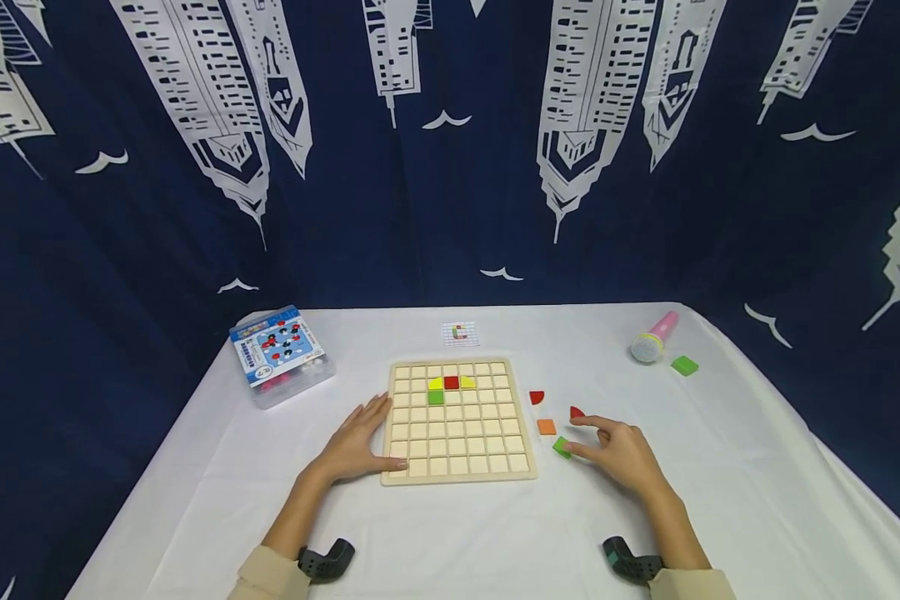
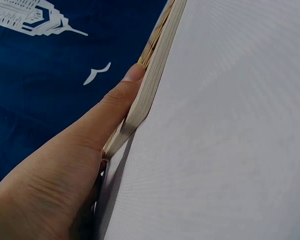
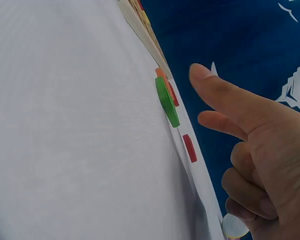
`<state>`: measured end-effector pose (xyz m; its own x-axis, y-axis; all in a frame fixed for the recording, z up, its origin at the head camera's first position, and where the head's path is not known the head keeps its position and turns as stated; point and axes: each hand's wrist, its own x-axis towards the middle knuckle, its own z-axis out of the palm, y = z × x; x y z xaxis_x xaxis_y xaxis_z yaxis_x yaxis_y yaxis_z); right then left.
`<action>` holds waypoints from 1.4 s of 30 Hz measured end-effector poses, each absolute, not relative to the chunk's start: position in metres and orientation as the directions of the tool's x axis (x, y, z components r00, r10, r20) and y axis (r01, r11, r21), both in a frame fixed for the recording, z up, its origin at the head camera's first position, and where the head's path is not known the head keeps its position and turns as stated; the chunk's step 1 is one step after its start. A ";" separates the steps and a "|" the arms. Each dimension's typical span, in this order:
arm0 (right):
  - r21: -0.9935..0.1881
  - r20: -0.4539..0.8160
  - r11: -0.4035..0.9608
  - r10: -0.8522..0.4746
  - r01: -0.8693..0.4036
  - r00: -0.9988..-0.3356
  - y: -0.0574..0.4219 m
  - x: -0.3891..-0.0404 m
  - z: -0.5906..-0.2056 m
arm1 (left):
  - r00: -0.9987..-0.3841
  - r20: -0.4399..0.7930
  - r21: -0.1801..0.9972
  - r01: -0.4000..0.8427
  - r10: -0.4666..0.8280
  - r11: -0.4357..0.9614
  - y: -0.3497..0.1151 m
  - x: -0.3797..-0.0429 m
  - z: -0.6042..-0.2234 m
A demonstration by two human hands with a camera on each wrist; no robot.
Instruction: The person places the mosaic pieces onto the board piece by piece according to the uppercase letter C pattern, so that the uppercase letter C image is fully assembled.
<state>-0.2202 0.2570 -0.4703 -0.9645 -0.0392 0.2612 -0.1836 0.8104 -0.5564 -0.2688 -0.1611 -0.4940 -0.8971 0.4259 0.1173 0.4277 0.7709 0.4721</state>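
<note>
The left hand [image 1: 356, 442] rests at the left side of a wooden grid board [image 1: 459, 481], fingers spread along its edge, thumb lying over the near-left corner. In the left wrist view that thumb touches the board's rim. The right hand [image 1: 621, 454] hovers right of the board, thumb and index finger apart, above a green square tile [image 1: 562, 447]; the right wrist view shows a gap between thumb and tile. Around it lie an orange square tile [image 1: 546, 427] and red quarter-round tiles [image 1: 537, 397], one partly behind the index finger. On the board are a red square [image 1: 452, 382], a green square [image 1: 436, 397] and two yellow pieces.
A small pattern card [image 1: 461, 334] lies behind the board. At the back left is a clear plastic box [image 1: 292, 382] with a printed lid. A pink toy microphone [image 1: 652, 340] and another green tile [image 1: 685, 366] lie at the back right. A navy curtain hangs behind the table.
</note>
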 end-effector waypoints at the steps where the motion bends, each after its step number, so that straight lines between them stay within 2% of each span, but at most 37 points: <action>1: -0.551 0.247 0.815 -0.047 -0.180 -0.968 0.257 -0.220 -0.472 | -0.899 0.116 0.473 0.424 0.422 0.773 -0.162 -0.268 -0.494; 7: -0.518 0.216 0.830 -0.104 -0.204 -0.971 0.255 -0.221 -0.476 | -0.905 0.114 0.473 0.413 0.411 0.778 -0.166 -0.265 -0.494; 16: -0.495 0.218 0.852 -0.070 -0.172 -0.973 0.256 -0.222 -0.475 | -0.903 0.124 0.473 0.418 0.411 0.776 -0.168 -0.264 -0.493; 23: -0.491 0.328 0.845 -0.046 -0.212 -0.943 0.245 -0.224 -0.460 | -0.900 0.130 0.483 0.424 0.416 0.766 -0.164 -0.264 -0.489; 28: -0.506 0.410 0.796 -0.116 -0.332 -0.904 0.205 -0.235 -0.448 | -0.899 0.121 0.488 0.423 0.420 0.763 -0.161 -0.266 -0.487; 32: -0.527 0.395 0.750 -0.202 -0.401 -0.896 0.161 -0.246 -0.448 | -0.899 0.107 0.482 0.421 0.424 0.769 -0.161 -0.265 -0.490; 42: -0.543 0.356 0.735 -0.237 -0.406 -0.904 0.086 -0.268 -0.467 | -0.898 0.117 0.471 0.426 0.424 0.772 -0.163 -0.265 -0.490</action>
<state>-0.2681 0.0856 -0.4673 -0.9042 -0.2369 0.3555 -0.4062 0.7346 -0.5435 -0.2651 -0.1628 -0.4899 -0.8980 0.4241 0.1167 0.4260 0.7725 0.4709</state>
